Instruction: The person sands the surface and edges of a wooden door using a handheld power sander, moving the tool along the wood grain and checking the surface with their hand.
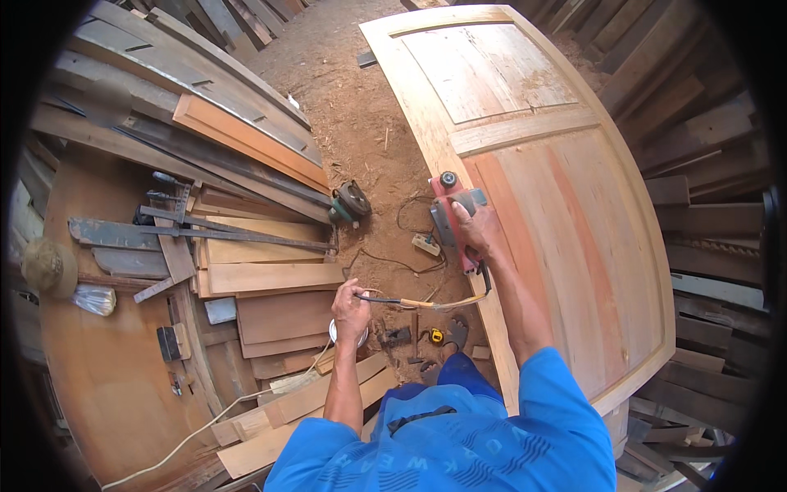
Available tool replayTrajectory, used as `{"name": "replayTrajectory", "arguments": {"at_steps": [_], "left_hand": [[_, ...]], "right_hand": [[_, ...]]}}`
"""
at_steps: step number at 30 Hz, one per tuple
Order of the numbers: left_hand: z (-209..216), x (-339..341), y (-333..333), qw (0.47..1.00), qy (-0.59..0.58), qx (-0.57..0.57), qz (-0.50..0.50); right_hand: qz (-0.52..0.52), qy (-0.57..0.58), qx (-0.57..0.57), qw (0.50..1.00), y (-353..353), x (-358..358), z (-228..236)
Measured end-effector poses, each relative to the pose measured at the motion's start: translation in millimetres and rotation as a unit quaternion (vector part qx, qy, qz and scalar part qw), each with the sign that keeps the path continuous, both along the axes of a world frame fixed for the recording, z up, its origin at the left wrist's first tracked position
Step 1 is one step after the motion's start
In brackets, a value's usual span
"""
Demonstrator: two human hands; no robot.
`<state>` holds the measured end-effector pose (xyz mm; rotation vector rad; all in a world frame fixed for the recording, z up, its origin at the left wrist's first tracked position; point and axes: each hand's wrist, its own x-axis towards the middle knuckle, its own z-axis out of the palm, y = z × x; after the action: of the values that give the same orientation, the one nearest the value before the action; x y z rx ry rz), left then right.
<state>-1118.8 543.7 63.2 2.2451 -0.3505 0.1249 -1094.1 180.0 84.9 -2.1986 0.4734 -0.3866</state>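
Observation:
My right hand (475, 228) is closed around the handle of a red and grey electric hand planer (445, 190). The planer sits over the left-hand long edge of a pale wooden panel door (557, 205), which fills the right of the head view. From the planer's rear, a cord (443, 307) wrapped in places with orange-brown covering loops across to my left hand (351, 312). That hand is closed on the cord, holding it away from the door. How the planer's sole meets the wood is hidden beneath its body.
On the shaving-covered floor are a green power tool (350, 203), a socket block (426, 243) and a yellow tape measure (437, 335). Stacked boards (279, 279) and a metal square (238, 235) lie left; a cap (49, 266) rests farther left. Planks (705, 221) line the right.

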Motion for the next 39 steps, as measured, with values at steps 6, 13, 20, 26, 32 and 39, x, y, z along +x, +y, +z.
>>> {"name": "replayTrajectory", "arguments": {"at_steps": [6, 13, 20, 26, 32, 39], "left_hand": [[-13.3, 19.7, -6.1, 0.999, 0.04, 0.018, 0.029], [-38.6, 51.3, -7.8, 0.993, 0.105, 0.055, 0.018], [-70.5, 110.0, -24.1, 0.959, 0.247, 0.129, -0.04], [-73.6, 196.4, -51.6, 0.911, 0.348, 0.181, -0.123], [-92.3, 282.7, -51.8, 0.9, 0.369, 0.171, -0.16], [-84.7, 367.9, -62.8, 0.895, 0.377, 0.19, -0.144]], "right_hand": [[-0.002, 0.106, 0.038, 0.994, -23.7, 57.7, -10.3], [0.007, 0.039, 0.109, 0.993, -37.7, 122.2, -14.3], [0.024, 0.095, 0.118, 0.988, -50.6, 201.0, -5.9], [0.007, 0.078, 0.108, 0.991, -61.1, 273.7, -2.8], [0.023, 0.077, 0.119, 0.99, -64.2, 346.5, 16.8], [0.002, 0.055, 0.134, 0.989, -80.8, 427.4, 4.2]]}}
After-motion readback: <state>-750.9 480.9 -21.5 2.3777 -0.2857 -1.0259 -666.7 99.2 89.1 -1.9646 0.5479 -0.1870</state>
